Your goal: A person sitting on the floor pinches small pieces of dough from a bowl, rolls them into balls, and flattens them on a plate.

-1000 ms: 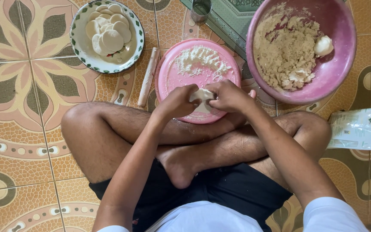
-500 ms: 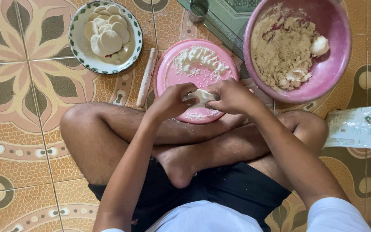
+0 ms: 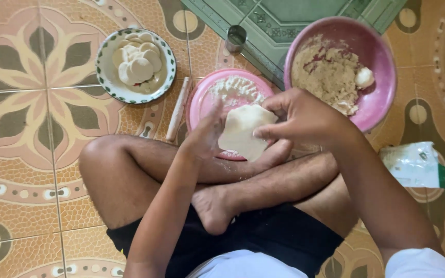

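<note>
Head view: right hand (image 3: pixel 305 116) pinches dough sheet (image 3: pixel 243 131) at its edge; left hand (image 3: pixel 207 135) fingers flat beneath. Soft, floppy, probably tears easily; support underneath.

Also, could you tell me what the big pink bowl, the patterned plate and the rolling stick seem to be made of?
The big pink bowl looks like plastic: an even colour, a thin rim and a soft sheen. The patterned plate seems to be glazed ceramic or enamel, glossy white with a printed green border; I cannot tell which. The rolling stick appears to be bare pale wood, matte and unpainted.
</note>
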